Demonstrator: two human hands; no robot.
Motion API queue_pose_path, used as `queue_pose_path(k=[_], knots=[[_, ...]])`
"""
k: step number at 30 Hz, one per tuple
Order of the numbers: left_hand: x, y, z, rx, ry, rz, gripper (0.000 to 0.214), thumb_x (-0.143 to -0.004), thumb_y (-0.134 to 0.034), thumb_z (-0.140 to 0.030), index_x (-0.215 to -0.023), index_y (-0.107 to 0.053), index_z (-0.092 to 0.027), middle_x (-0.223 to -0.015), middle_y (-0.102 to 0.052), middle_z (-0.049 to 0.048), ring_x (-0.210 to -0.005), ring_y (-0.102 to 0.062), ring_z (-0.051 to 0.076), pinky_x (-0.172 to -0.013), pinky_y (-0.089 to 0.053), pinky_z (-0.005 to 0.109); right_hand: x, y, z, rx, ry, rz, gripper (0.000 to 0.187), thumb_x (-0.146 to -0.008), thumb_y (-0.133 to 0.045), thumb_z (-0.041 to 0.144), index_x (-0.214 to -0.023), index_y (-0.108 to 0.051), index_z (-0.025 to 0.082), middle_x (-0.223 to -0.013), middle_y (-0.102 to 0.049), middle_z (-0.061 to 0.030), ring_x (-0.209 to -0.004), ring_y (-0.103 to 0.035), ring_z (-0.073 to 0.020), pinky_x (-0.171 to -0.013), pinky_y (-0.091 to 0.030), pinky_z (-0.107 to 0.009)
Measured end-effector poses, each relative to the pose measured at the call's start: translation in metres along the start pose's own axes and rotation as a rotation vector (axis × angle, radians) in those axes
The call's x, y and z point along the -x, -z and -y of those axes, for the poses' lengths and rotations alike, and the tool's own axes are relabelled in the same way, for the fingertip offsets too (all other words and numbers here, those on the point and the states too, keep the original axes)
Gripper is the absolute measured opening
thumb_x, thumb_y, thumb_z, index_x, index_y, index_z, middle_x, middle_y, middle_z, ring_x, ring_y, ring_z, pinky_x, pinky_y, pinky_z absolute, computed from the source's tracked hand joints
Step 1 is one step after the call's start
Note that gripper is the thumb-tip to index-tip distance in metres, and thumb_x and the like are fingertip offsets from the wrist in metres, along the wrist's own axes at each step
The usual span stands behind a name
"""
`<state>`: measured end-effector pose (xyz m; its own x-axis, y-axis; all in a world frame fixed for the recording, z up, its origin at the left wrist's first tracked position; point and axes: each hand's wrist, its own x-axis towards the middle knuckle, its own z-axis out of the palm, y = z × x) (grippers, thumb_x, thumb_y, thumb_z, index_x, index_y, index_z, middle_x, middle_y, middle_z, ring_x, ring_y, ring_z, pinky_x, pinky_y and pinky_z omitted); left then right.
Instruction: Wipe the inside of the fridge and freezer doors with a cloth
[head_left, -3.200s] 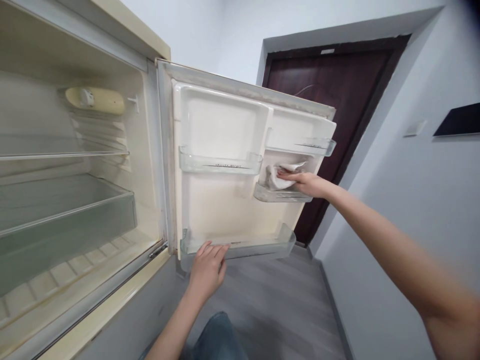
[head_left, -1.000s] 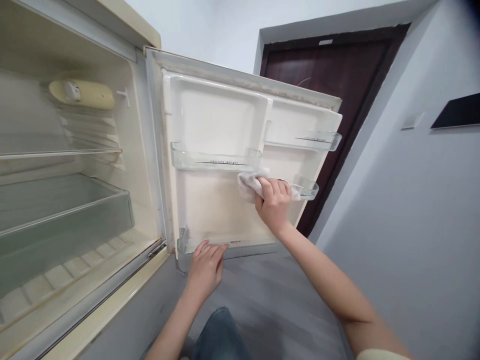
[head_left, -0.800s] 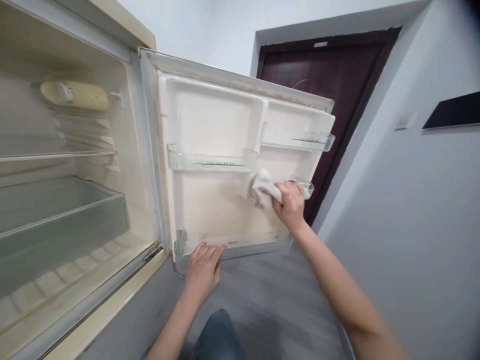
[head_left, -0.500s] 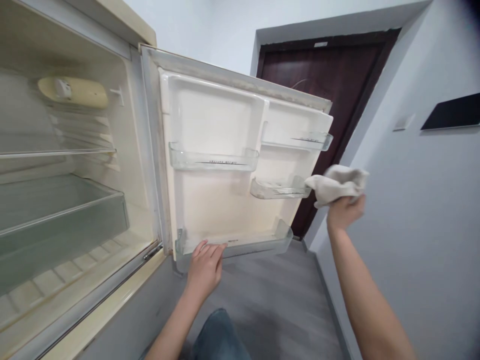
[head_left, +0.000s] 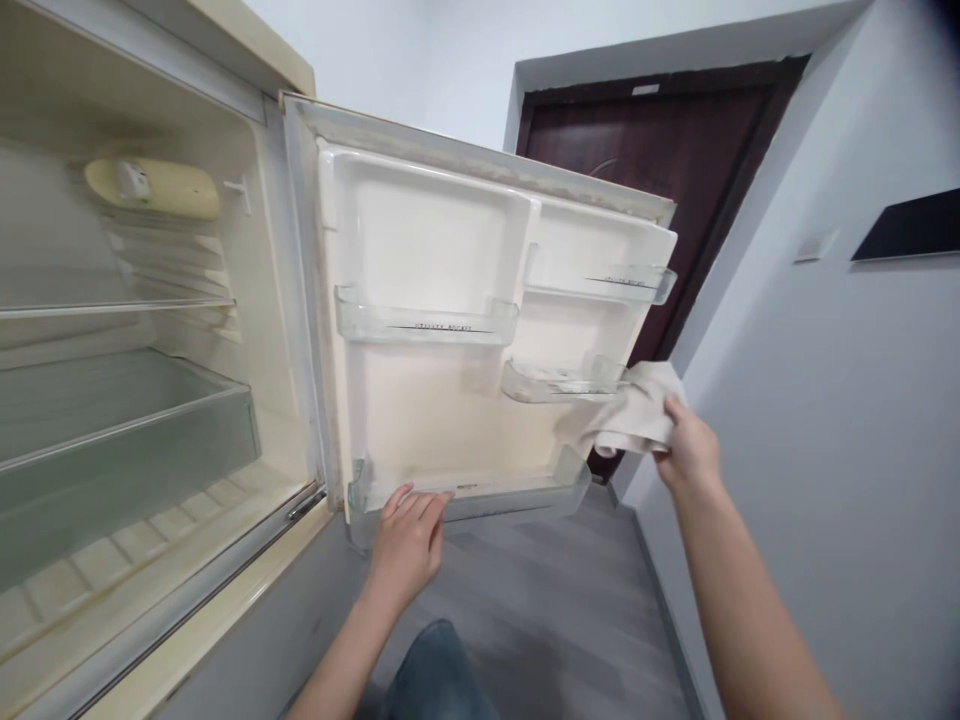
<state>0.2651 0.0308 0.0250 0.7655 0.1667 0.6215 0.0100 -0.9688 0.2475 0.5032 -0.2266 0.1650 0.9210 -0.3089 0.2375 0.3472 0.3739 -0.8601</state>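
An open refrigerator door (head_left: pixel 427 410) shows its white inner side with clear plastic bins. My left hand (head_left: pixel 411 535) has its fingers hooked over the front rim of the bottom door bin (head_left: pixel 517 502). Bunched in my right hand (head_left: pixel 690 447) is a whitish cloth (head_left: pixel 637 410), which hangs by the door's free edge, close to the right end of the middle-right bin (head_left: pixel 559 385). Whether the cloth touches the door cannot be made out. Two further bins, the upper-left bin (head_left: pixel 427 322) and the upper-right bin (head_left: pixel 600 283), sit higher on the door.
At left is the refrigerator's interior, with a glass shelf (head_left: pixel 112 305), a clear drawer (head_left: pixel 135 440) and a yellowish lamp housing (head_left: pixel 176 190). A dark red door (head_left: pixel 637 140) stands behind. A pale wall (head_left: pixel 840 420) rises at right above the grey floor (head_left: pixel 540 590).
My right hand has lowered slightly, and the cloth has moved down and left, now hanging more spread out. My left hand stays on the bottom bin.
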Motion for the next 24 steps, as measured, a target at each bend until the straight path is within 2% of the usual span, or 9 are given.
queue_pose_path(k=[2,4,7,10,13,16,18,19,24], knots=[[0.000,0.000,0.000,0.003,0.003,0.000,0.038,-0.089,-0.039,-0.016,-0.121,-0.055,-0.029,-0.101,-0.072,-0.0010,-0.097,-0.064,0.016,-0.108,-0.037,0.049,0.023,-0.025,-0.005,-0.126,0.019,0.013,0.024,-0.080,-0.058,0.031,-0.097,-0.066,0.016,-0.100,-0.069,-0.0052,-0.086,-0.067,-0.0142,-0.073,-0.057,-0.026],[0.000,0.000,0.000,0.005,0.008,0.000,0.039,-0.088,-0.039,-0.016,-0.122,-0.054,-0.029,-0.102,-0.071,-0.0009,-0.099,-0.064,0.016,-0.108,-0.037,0.049,0.044,-0.045,-0.013,-0.065,0.122,0.044,0.043,-0.085,-0.053,0.041,-0.119,-0.060,0.017,-0.121,-0.063,-0.0077,-0.108,-0.062,-0.0166,-0.092,-0.052,-0.033],[-0.001,0.001,0.000,0.001,0.015,0.003,0.038,-0.089,-0.038,-0.017,-0.122,-0.055,-0.029,-0.102,-0.071,-0.0006,-0.098,-0.064,0.016,-0.109,-0.036,0.049,0.074,-0.067,-0.026,0.100,0.355,0.012,0.060,-0.090,-0.042,0.046,-0.144,-0.036,0.021,-0.150,-0.037,-0.0083,-0.138,-0.036,-0.0194,-0.115,-0.028,-0.042],[-0.001,0.001,-0.001,0.004,0.014,0.007,0.038,-0.090,-0.037,-0.019,-0.123,-0.054,-0.029,-0.102,-0.072,-0.0003,-0.097,-0.064,0.016,-0.108,-0.037,0.049,0.108,-0.079,-0.040,0.233,0.510,0.046,0.060,-0.094,-0.036,0.045,-0.150,-0.024,0.026,-0.159,-0.010,-0.0022,-0.147,-0.005,-0.0196,-0.120,-0.007,-0.047],[-0.002,0.000,-0.001,-0.003,0.014,0.012,0.038,-0.090,-0.037,-0.019,-0.123,-0.054,-0.029,-0.102,-0.072,0.0001,-0.097,-0.064,0.017,-0.108,-0.037,0.050,0.145,-0.086,-0.058,0.349,0.684,0.246,0.055,-0.097,-0.035,0.039,-0.150,-0.023,0.032,-0.159,-0.003,0.0024,-0.146,0.010,-0.0217,-0.117,-0.003,-0.056],[-0.003,0.000,-0.001,-0.012,0.014,0.015,0.038,-0.090,-0.037,-0.019,-0.123,-0.054,-0.028,-0.102,-0.072,0.0004,-0.098,-0.064,0.018,-0.107,-0.038,0.051,0.170,-0.089,-0.077,0.421,0.854,0.560,0.051,-0.097,-0.035,0.031,-0.148,-0.028,0.035,-0.159,-0.004,0.0043,-0.146,0.007,-0.0234,-0.116,-0.009,-0.057],[-0.003,0.001,-0.002,-0.007,0.016,0.011,0.038,-0.090,-0.038,-0.018,-0.122,-0.055,-0.028,-0.102,-0.072,0.0003,-0.098,-0.065,0.018,-0.107,-0.038,0.051,0.176,-0.089,-0.087,0.401,0.852,0.723,0.050,-0.097,-0.036,0.029,-0.147,-0.030,0.036,-0.159,-0.010,0.0039,-0.147,0.000,-0.0226,-0.118,-0.011,-0.053],[-0.003,0.002,-0.002,-0.003,0.016,0.009,0.038,-0.090,-0.039,-0.018,-0.122,-0.055,-0.029,-0.101,-0.072,0.0001,-0.098,-0.065,0.018,-0.107,-0.038,0.051,0.176,-0.088,-0.091,0.366,0.811,0.766,0.050,-0.097,-0.036,0.029,-0.147,-0.030,0.036,-0.158,-0.014,0.0035,-0.147,-0.004,-0.0215,-0.118,-0.011,-0.051],[0.000,0.006,-0.003,0.002,0.006,0.021,0.039,-0.090,-0.038,-0.018,-0.124,-0.054,-0.029,-0.102,-0.072,0.0002,-0.097,-0.065,0.017,-0.106,-0.038,0.050,0.171,-0.085,-0.103,0.145,0.529,0.810,0.051,-0.096,-0.040,0.034,-0.147,-0.032,0.034,-0.155,-0.028,0.0024,-0.146,-0.014,-0.0180,-0.120,-0.009,-0.045]])
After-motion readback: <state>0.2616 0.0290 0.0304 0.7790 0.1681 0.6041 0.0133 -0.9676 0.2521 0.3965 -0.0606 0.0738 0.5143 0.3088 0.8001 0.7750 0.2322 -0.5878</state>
